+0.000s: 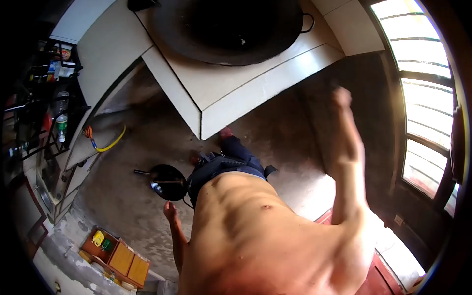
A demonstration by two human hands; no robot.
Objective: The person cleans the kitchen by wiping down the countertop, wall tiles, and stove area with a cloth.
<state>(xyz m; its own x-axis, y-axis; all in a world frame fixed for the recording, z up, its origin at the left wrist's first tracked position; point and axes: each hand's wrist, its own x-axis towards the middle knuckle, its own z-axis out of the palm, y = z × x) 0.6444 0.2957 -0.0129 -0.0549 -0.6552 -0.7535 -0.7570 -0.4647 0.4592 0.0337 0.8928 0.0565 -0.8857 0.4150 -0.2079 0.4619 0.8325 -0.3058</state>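
Note:
My left hand [170, 211] hangs low at my side, just short of the near rim of a black pan [169, 182]. Its fingers look loosely apart, with nothing visible in them. The pan has a straight handle pointing left and a wire loop near my leg. On the right, my right hand [341, 97] reaches forward, beyond the corner of a tiled stove counter [265, 93]. Blur hides its fingers, and a small dark patch at its tip cannot be made out. A large dark wok [236, 34] sits in the counter, its loop handle at the right.
A black rack [61, 81] with bottles and packets stands at the left, near a yellow hose [110, 145]. Lower left is a wooden cabinet [125, 260]. A barred window [427, 103] is at the right. Dark trousers [226, 162] show below my bare torso.

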